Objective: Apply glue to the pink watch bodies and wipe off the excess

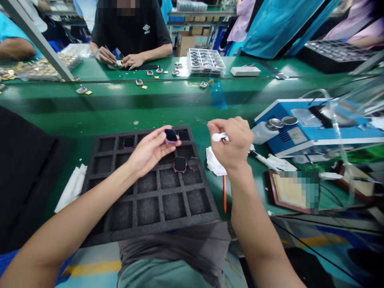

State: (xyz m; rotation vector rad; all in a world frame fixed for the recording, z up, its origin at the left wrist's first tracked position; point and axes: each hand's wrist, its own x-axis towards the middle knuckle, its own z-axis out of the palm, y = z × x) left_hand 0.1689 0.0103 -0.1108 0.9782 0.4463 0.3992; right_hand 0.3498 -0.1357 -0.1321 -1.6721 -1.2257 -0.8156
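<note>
My left hand (153, 148) grips a smartwatch body (171, 136) with a dark screen and purple-pink case, held over the far side of a black foam tray (177, 221). Within the tray's square pockets, a watch body (180, 164) lies below that hand, another watch body (129, 142) is to the left, and a third (183, 136) is partly covered near the far right corner. To the right of the tray, my right hand (232, 142) is raised and closed around a slim tool with a white rounded end (220, 137); its front end is too faint to make out.
A blue bench machine (315, 128), white bottle (264, 131) and yellow sponge in a brown holder (288, 190) stand right. Crumpled white tissue (216, 162) and an orange stick (225, 194) lie beside the tray. Opposite, a person in black handles small parts near a clear compartment box (206, 63).
</note>
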